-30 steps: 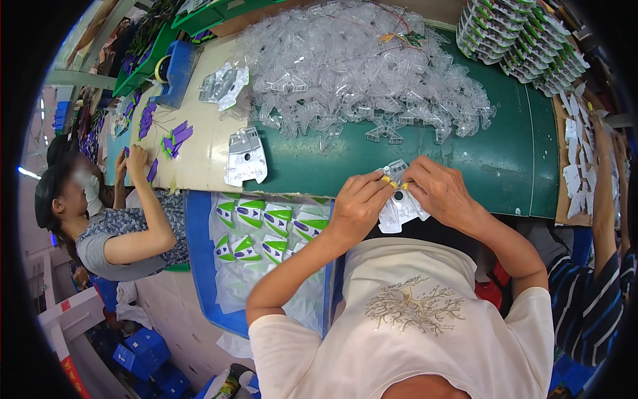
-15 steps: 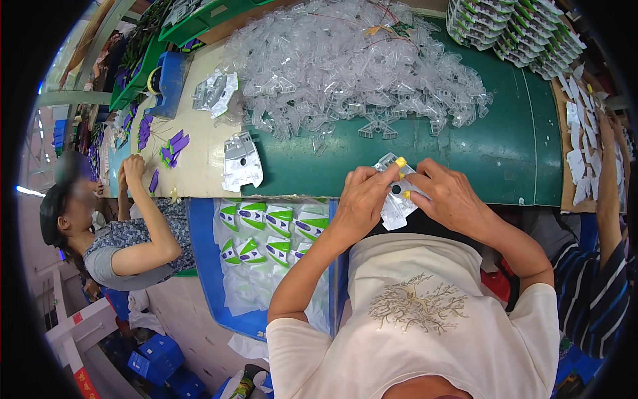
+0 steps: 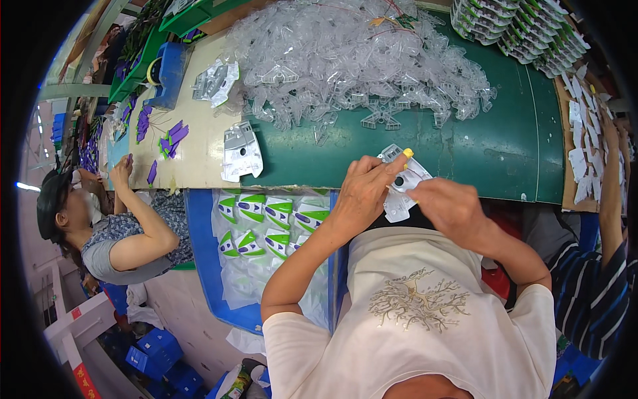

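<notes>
At the table's front edge, in front of my body, I hold a grey-and-white plastic shell [image 3: 403, 193] with a round dark hole. My left hand [image 3: 362, 193] grips its left side, with a yellow finger cover showing at the top of the part. My right hand [image 3: 452, 207] is curled at the shell's right edge, fingers bunched and slightly blurred; what they pinch is hidden. A similar shell [image 3: 242, 151] lies on the table to the left, and farther back there is another shell part [image 3: 216, 83].
Clear plastic pieces [image 3: 359, 66] form a large heap on the green tabletop [image 3: 492, 149]. Stacked shells [image 3: 541, 33] stand at the back right. A blue bin [image 3: 207, 266] holds green-and-white parts below the edge. Co-workers sit at left and right; a blue tape dispenser [image 3: 171, 76] stands at left.
My right hand has turned and closed its fingers, lowering slightly beside the shell. The shell has shifted a little in my left hand. The left co-worker's hand has moved slightly.
</notes>
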Demonstrator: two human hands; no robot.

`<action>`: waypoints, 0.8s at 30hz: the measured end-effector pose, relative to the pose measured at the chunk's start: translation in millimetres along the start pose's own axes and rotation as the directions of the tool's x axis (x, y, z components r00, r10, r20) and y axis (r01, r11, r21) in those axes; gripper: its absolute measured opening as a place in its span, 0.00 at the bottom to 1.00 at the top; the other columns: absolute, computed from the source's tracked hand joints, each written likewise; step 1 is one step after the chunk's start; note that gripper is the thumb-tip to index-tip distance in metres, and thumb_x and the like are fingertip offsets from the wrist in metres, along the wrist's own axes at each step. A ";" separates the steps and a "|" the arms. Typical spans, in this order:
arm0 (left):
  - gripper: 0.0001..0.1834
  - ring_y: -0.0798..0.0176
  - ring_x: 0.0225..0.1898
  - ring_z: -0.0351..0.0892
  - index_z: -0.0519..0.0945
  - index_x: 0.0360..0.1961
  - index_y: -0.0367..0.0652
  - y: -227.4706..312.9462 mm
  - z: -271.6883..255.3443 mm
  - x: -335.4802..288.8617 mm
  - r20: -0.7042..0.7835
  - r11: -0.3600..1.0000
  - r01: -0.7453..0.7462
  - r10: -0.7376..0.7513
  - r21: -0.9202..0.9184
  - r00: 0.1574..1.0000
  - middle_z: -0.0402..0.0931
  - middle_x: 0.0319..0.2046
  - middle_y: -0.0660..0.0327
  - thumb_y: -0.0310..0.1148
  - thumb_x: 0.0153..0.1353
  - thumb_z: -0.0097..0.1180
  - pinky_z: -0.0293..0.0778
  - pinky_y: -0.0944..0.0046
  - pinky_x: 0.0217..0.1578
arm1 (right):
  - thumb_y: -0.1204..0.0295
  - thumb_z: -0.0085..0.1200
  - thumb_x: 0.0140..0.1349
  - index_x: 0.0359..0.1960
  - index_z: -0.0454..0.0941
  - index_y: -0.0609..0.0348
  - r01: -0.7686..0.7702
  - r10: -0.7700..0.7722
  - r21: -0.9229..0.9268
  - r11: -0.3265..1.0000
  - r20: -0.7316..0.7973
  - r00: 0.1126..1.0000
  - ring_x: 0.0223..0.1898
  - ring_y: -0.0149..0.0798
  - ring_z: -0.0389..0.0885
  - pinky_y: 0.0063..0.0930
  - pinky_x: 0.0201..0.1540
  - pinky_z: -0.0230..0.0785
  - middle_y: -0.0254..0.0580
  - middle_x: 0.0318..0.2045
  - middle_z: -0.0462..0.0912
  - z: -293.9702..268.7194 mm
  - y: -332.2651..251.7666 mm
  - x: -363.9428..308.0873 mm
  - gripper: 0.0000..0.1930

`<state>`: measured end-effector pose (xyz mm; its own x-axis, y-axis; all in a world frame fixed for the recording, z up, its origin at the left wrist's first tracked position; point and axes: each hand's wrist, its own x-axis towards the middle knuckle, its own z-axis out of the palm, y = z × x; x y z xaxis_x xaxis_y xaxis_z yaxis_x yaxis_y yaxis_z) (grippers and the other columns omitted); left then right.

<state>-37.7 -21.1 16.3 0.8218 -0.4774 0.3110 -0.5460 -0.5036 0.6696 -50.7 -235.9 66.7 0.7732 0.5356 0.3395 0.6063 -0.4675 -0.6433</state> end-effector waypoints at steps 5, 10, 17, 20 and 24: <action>0.36 0.52 0.43 0.74 0.70 0.65 0.43 -7.2 0.4 -10.2 -0.043 1.000 -0.008 0.007 -0.014 0.999 0.82 0.43 0.59 0.15 0.51 0.53 0.66 0.55 0.45 | 0.84 0.61 0.47 0.39 0.84 0.62 0.027 -0.019 -0.083 0.996 0.097 0.995 0.27 0.41 0.82 0.31 0.28 0.75 0.46 0.36 0.82 25.0 -0.5 -11.5 0.14; 0.32 0.51 0.43 0.73 0.70 0.64 0.41 -10.9 -1.0 -3.5 -0.030 0.995 0.014 -0.017 -0.097 0.999 0.82 0.47 0.59 0.16 0.54 0.51 0.66 0.55 0.46 | 0.82 0.60 0.49 0.35 0.83 0.62 -0.174 0.189 0.106 0.979 -0.147 0.971 0.23 0.36 0.80 0.27 0.24 0.72 0.40 0.31 0.82 -4.2 7.4 -6.9 0.10; 0.24 0.50 0.41 0.75 0.75 0.58 0.34 -8.7 3.0 -5.1 -0.086 0.999 0.027 -0.029 -0.023 0.996 0.82 0.43 0.53 0.15 0.59 0.49 0.69 0.54 0.47 | 0.77 0.56 0.59 0.44 0.74 0.58 -0.374 0.418 0.280 0.884 -0.118 0.901 0.26 0.47 0.83 0.37 0.29 0.73 0.49 0.25 0.79 26.2 34.8 -27.8 0.11; 0.23 0.51 0.40 0.77 0.74 0.57 0.33 2.9 1.0 5.6 -0.289 0.996 0.082 -0.086 -0.026 0.953 0.80 0.43 0.48 0.15 0.58 0.56 0.75 0.59 0.39 | 0.78 0.54 0.60 0.44 0.74 0.58 -0.348 0.421 0.343 0.872 -0.164 0.892 0.23 0.37 0.80 0.30 0.28 0.71 0.44 0.23 0.78 0.8 40.9 -31.7 0.11; 0.22 0.52 0.39 0.76 0.73 0.57 0.33 4.3 -8.9 27.7 -0.359 0.997 0.078 -0.066 0.020 0.931 0.78 0.43 0.48 0.17 0.59 0.56 0.74 0.59 0.38 | 0.78 0.53 0.61 0.43 0.76 0.59 -0.377 0.479 0.305 0.874 -0.422 0.769 0.25 0.21 0.72 0.22 0.28 0.67 0.33 0.25 0.77 -73.5 68.7 -33.3 0.09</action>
<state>-15.9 -30.1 33.8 0.8596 -0.1527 0.4876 -0.4832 -0.5535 0.6784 -21.1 -337.6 61.6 0.9640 -0.1089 0.2427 0.1819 -0.3960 -0.9001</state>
